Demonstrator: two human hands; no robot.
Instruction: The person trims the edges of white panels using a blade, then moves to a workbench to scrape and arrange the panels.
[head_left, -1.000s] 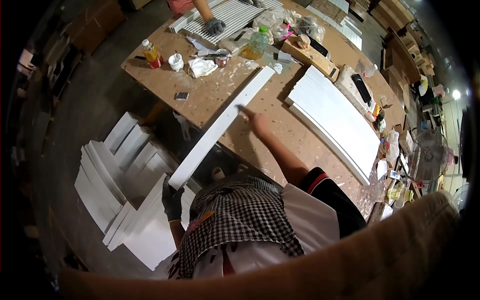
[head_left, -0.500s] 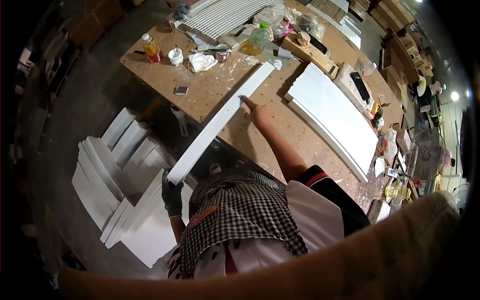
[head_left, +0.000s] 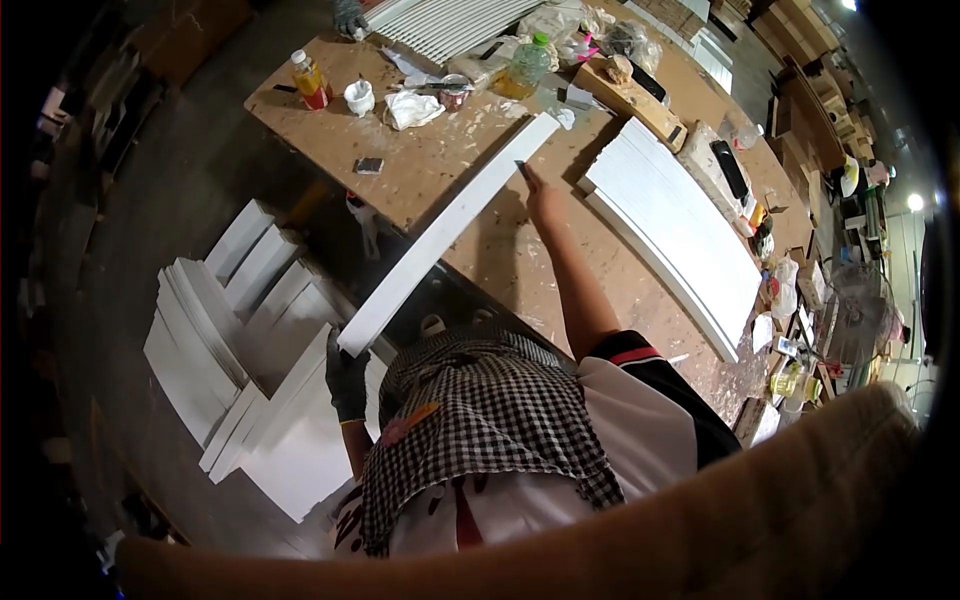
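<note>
A long white board (head_left: 450, 232) slants from near my body to the table, its far end resting over the tabletop. My left hand (head_left: 347, 378), in a dark glove, is closed around the board's near end. Farther up, my right hand (head_left: 543, 198) is bare, its fingers pinching a small dark piece (head_left: 521, 167) against the board's right edge. What that piece is made of is too small to tell.
White boards stand stacked (head_left: 290, 390) at my left. More white boards (head_left: 670, 230) lie on the brown table (head_left: 500, 270) to the right. Bottles, cups and a small dark block (head_left: 368, 166) are farther back. Another person's gloved hand (head_left: 350, 18) is beside slatted white pieces (head_left: 455, 35).
My right hand has slid up along the board toward its far end. The left hand keeps its hold. Another person's gloved hand at the far edge has shifted left. The view has moved slightly.
</note>
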